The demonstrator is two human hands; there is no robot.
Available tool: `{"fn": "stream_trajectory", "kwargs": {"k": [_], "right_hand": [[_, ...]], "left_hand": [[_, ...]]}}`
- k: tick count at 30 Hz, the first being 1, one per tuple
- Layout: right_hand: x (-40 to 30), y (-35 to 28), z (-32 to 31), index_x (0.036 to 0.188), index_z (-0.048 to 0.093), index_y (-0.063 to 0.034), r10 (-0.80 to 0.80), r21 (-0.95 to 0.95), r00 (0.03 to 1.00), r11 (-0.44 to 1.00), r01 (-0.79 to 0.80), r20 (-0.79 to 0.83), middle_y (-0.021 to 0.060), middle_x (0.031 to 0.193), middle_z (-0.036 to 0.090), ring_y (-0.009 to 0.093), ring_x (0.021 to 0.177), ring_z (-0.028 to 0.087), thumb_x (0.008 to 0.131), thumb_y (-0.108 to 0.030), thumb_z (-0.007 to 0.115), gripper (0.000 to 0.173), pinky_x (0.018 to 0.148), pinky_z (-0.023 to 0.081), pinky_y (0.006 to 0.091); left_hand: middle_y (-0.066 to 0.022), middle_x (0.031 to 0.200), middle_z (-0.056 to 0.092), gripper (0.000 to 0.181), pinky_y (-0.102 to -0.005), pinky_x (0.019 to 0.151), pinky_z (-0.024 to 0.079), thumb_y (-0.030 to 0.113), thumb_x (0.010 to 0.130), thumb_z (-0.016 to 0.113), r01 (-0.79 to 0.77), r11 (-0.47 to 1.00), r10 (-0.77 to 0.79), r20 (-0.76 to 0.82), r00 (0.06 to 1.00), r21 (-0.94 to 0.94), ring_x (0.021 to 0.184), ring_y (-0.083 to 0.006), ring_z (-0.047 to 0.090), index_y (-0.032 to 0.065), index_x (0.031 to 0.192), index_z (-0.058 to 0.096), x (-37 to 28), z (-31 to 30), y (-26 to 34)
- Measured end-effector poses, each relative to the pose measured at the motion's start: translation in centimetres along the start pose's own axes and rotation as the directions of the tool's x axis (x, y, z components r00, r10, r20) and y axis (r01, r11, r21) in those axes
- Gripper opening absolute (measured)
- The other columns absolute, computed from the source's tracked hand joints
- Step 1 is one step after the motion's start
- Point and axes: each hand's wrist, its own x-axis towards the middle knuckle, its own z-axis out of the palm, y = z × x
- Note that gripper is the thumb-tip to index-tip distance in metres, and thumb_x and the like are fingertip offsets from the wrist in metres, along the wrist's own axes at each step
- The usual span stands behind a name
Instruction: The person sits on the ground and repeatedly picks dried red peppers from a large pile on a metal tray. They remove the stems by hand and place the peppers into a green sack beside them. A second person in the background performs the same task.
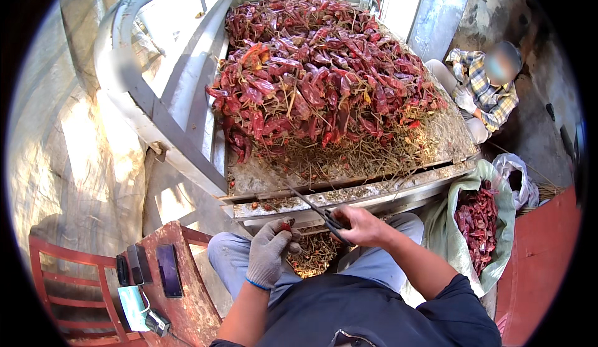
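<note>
My left hand, in a grey knit glove, is closed around a small piece of dried red chili pepper near my left knee. In my bare right hand is a pair of dark metal scissors, its blades pointing up and left over the edge of the truck bed. A large heap of dried red chili peppers with stems lies on the bed in front of me. Loose stems and bits lie between my legs. A pale green woven sack at my right holds dried peppers.
A co-worker in a plaid shirt and gloves sits right of the bed. A red wooden chair or stool at my left carries a phone, a face mask and small items. A white plastic bag stands by the sack.
</note>
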Motion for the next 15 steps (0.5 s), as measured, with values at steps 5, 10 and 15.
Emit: {"fn": "stream_trajectory", "kwargs": {"k": [5,10,15], "right_hand": [[-3.2,0.8,1.3,0.119,0.065,0.0022,0.005,-0.088,0.997,0.996,0.001,0.074,0.0213,0.102,0.072,0.037,0.097,0.072,0.078,-0.054,0.085,0.072,0.086,0.056,0.0449],[-3.9,0.5,1.6,0.117,0.065,0.0017,-0.102,-0.22,0.991,0.968,0.118,0.082,0.0237,0.106,0.069,0.042,0.099,0.069,0.077,-0.056,0.083,0.072,0.085,0.055,0.0479],[-3.8,1.5,2.4,0.112,0.066,0.0006,-0.187,-0.293,0.982,0.939,0.183,0.013,0.0234,0.099,0.069,0.043,0.095,0.068,0.074,-0.053,0.084,0.068,0.081,0.054,0.0494]], "left_hand": [[-0.0077,0.093,0.071,0.023,-0.0263,0.067,0.055,0.01,0.104,0.059,0.026,0.998,-0.025,-0.02,0.999,0.057,0.077,-0.0135,0.067,0.0002,0.124,0.063,0.1,0.2,0.2],[-0.006,0.091,0.07,0.02,-0.0258,0.065,0.054,0.014,0.105,0.059,-0.008,0.998,0.011,-0.042,0.999,0.069,0.076,-0.0129,0.066,0.0018,0.12,0.064,0.1,0.3,-0.2],[-0.0055,0.09,0.07,0.017,-0.0259,0.066,0.054,0.012,0.105,0.056,-0.011,0.985,0.015,-0.021,1.0,0.17,0.075,-0.0124,0.065,0.0005,0.115,0.064,0.0,0.9,0.0]]}}
